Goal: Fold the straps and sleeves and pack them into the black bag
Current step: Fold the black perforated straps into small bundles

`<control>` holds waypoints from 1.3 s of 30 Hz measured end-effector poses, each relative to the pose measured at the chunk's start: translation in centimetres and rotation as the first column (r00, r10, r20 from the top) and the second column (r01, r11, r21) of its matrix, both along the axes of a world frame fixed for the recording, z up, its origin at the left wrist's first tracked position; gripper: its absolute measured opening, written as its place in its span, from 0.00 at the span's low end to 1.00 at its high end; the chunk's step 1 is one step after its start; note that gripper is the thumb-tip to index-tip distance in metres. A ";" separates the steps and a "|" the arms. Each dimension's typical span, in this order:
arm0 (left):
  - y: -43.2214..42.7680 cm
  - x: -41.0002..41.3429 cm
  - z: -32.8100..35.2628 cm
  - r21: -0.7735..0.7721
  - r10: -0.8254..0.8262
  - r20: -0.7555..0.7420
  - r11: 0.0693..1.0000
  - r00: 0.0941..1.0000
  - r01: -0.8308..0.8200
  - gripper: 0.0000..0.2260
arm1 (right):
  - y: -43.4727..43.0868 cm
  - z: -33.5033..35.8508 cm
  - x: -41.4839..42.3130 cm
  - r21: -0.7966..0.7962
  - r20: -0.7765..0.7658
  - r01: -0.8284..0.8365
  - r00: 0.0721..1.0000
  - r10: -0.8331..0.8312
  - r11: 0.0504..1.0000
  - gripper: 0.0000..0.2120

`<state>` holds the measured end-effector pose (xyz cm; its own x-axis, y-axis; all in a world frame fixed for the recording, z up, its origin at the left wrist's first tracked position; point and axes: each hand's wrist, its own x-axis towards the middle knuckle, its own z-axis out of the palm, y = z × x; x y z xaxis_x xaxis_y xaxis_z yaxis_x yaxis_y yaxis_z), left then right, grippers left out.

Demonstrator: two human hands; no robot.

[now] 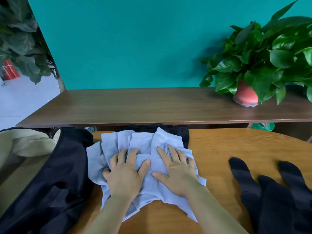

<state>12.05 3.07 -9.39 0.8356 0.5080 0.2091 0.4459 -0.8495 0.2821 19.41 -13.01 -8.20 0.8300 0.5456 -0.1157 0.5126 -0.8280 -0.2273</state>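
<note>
A pile of pale blue fabric sleeves [135, 142] lies in the middle of the wooden table [236, 149]. Both of my hands rest flat on top of it, palms down and fingers spread. My left hand [125, 174] covers the pile's left part and my right hand [175, 171] its right part. The black bag [50, 179] lies slack along the table's left side, touching the pile's left edge. Black sleeves [273, 191] lie in a loose heap at the right front of the table.
A dark wooden shelf [152, 107] runs across behind the table, with a potted plant in a red pot [245, 95] at its right. More black cloth [168, 129] sits just behind the blue pile. A beige cushion [28, 142] is at the far left.
</note>
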 end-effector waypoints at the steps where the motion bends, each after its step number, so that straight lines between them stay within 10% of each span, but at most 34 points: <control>1: 0.1 0.1 0.0 -0.006 0.005 0.025 1.000 1.000 -0.005 0.28 | 0.3 0.0 0.0 -0.003 0.002 0.008 1.000 -0.008 1.000 0.36; 12: 0.3 -2.1 2.7 -0.039 -0.166 0.014 0.985 0.986 0.167 0.38 | 0.1 2.4 -2.0 0.101 -0.078 0.075 0.995 -0.068 0.992 0.41; 19: 2.4 -4.1 0.7 0.034 -0.329 -0.288 0.935 0.900 0.353 0.40 | -0.1 1.4 -5.7 -0.033 -0.133 0.039 0.990 -0.043 0.999 0.42; 39: 2.0 -6.8 2.3 0.076 -0.256 -0.144 0.960 0.956 0.269 0.36 | 0.9 3.9 -7.2 -0.050 -0.165 0.014 0.986 -0.022 0.999 0.42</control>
<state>5.25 5.03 -7.10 0.9601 0.2502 0.1249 0.2311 -0.9614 0.1494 12.23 -12.12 -4.29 0.8069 0.5211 -0.2781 0.4559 -0.8488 -0.2676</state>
